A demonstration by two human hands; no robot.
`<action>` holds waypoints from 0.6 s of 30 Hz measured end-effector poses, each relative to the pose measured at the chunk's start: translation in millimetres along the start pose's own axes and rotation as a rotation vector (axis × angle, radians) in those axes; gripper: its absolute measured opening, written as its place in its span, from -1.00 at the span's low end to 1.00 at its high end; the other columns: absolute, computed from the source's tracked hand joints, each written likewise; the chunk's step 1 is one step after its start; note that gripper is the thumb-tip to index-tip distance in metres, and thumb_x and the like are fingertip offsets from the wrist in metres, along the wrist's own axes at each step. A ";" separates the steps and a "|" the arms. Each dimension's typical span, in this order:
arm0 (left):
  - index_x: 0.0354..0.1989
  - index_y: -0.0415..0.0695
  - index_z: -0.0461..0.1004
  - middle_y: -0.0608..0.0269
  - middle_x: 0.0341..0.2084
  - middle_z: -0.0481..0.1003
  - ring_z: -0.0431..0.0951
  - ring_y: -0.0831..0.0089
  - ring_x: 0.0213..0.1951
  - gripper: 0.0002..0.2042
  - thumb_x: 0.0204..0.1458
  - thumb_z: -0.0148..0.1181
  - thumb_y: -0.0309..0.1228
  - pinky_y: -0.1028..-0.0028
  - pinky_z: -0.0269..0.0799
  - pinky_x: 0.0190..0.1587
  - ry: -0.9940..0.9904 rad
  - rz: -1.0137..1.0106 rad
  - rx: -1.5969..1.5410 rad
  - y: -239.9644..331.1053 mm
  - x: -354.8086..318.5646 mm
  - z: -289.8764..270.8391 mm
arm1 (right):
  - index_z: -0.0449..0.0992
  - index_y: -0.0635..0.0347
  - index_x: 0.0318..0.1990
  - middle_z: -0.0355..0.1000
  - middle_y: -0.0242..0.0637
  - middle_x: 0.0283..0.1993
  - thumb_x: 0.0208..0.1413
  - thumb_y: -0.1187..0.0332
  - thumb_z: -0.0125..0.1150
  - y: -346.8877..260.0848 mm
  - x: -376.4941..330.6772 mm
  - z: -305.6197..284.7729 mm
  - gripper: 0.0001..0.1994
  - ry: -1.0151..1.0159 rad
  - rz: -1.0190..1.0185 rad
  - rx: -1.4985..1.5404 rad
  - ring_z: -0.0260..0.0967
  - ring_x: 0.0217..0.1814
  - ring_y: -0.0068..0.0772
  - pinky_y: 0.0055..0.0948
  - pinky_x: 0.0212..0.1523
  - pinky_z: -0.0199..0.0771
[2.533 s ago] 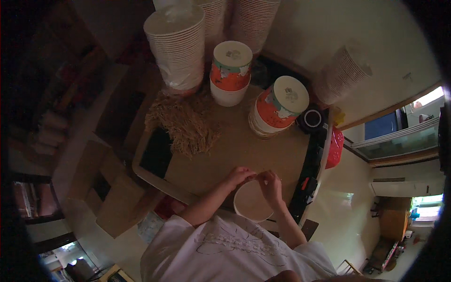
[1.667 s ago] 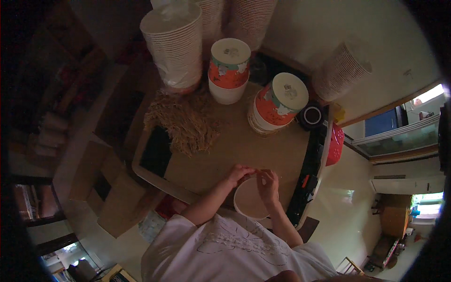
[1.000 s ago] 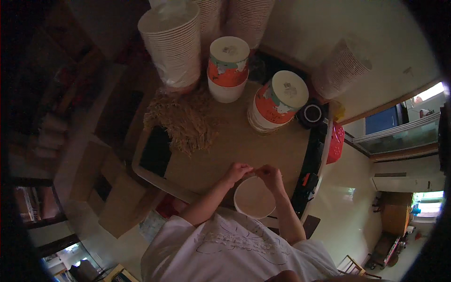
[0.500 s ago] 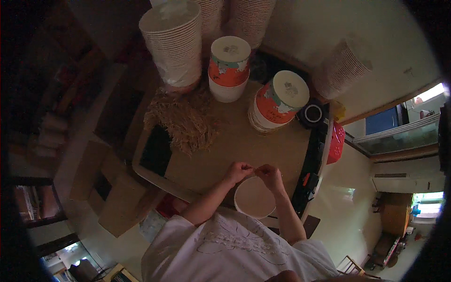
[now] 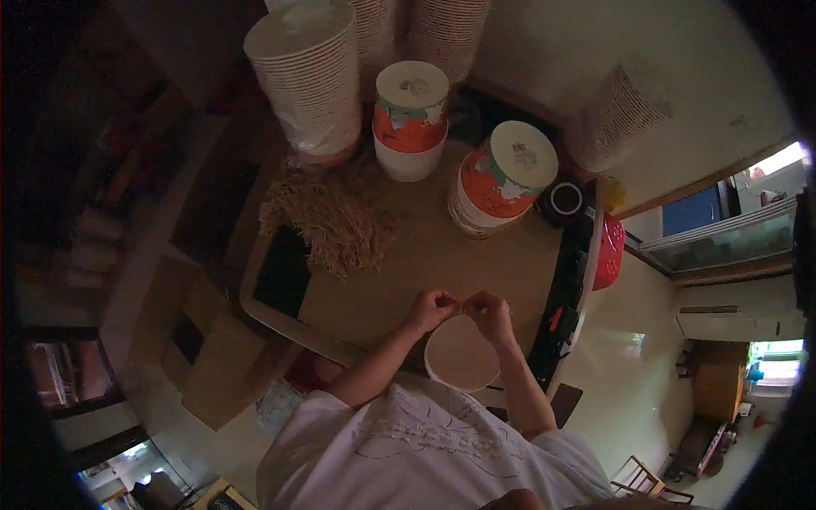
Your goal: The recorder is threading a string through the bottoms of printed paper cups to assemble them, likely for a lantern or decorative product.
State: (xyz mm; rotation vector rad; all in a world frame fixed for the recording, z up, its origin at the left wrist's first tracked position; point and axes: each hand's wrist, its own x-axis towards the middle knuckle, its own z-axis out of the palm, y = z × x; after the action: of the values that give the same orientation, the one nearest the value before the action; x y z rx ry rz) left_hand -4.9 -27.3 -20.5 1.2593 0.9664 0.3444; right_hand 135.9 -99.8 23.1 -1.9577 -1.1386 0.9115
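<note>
Both hands meet at the far rim of a white paper tub [image 5: 462,355] that stands close to my body with its open mouth up. My left hand [image 5: 435,309] is closed in a pinch at the rim's far left. Beside it, fingertips nearly touching, my right hand [image 5: 489,314] pinches too. Whatever lies between the fingers is too small to make out. Farther left on the table is a heap of tan, frayed strands [image 5: 331,217]. Two printed orange, green and white tubs stand upside down beyond: one at the middle [image 5: 411,115], one to the right [image 5: 506,174].
Tall wrapped stacks of white tubs [image 5: 310,85] stand at the back left; another stack [image 5: 620,119] leans by the wall. A black round device [image 5: 564,201] sits at the right edge near a red basket [image 5: 609,253]. Cardboard boxes [image 5: 221,365] lie at the left beside the table [image 5: 314,340].
Both hands stay at the tub's far rim, still pinching, with only a slight shift of the fingers. The view has tilted a little; nothing else has visibly moved.
</note>
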 end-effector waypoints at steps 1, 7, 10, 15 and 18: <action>-0.45 -0.19 0.45 0.34 -0.53 0.46 0.41 0.60 -0.45 -0.86 -0.19 0.20 -0.43 0.57 0.34 -0.35 0.001 0.000 0.000 -3.9 1.0 0.7 | 0.47 0.22 -0.52 0.43 -0.29 -0.55 -0.20 0.49 0.15 1.7 0.6 1.4 -0.96 0.008 -0.012 -0.003 0.36 -0.48 -0.55 -0.57 -0.41 0.34; -0.48 -0.18 0.44 0.35 -0.56 0.45 0.40 0.62 -0.47 -0.86 -0.21 0.22 -0.41 0.58 0.34 -0.36 0.013 0.048 0.035 -3.6 0.0 2.0 | 0.46 0.24 -0.51 0.42 -0.29 -0.55 -0.20 0.48 0.15 3.8 0.2 3.1 -0.95 -0.004 0.014 -0.013 0.34 -0.49 -0.58 -0.56 -0.42 0.33; -0.48 -0.18 0.44 0.34 -0.55 0.45 0.40 0.62 -0.46 -0.85 -0.20 0.22 -0.40 0.57 0.34 -0.36 -0.050 0.053 0.020 3.3 -4.1 0.5 | 0.46 0.24 -0.50 0.41 -0.29 -0.55 -0.20 0.47 0.15 -2.0 0.4 2.3 -0.94 -0.023 0.015 -0.045 0.33 -0.49 -0.58 -0.56 -0.42 0.33; -0.46 -0.23 0.41 0.33 -0.56 0.45 0.40 0.66 -0.48 -0.92 -0.11 0.09 -0.49 0.59 0.36 -0.43 -0.092 0.108 -0.056 13.4 -9.4 -0.7 | 0.46 0.23 -0.49 0.42 -0.29 -0.54 -0.21 0.47 0.16 -16.9 -1.2 -0.7 -0.93 -0.015 0.030 -0.078 0.33 -0.49 -0.56 -0.56 -0.42 0.33; -0.36 -0.25 0.39 0.31 -0.51 0.45 0.44 0.60 -0.44 -0.90 -0.07 0.01 -0.55 0.58 0.38 -0.40 -0.003 0.017 -0.236 12.9 -8.3 2.0 | 0.46 0.24 -0.49 0.43 -0.29 -0.52 -0.20 0.49 0.15 -15.4 -2.5 -0.6 -0.94 -0.012 0.054 0.012 0.35 -0.47 -0.56 -0.56 -0.41 0.34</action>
State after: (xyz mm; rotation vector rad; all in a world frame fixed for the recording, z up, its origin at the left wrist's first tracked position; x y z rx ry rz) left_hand -4.6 -30.3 -5.3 1.0531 0.8855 0.4560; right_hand 129.0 -96.3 36.7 -1.9837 -1.0898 0.9576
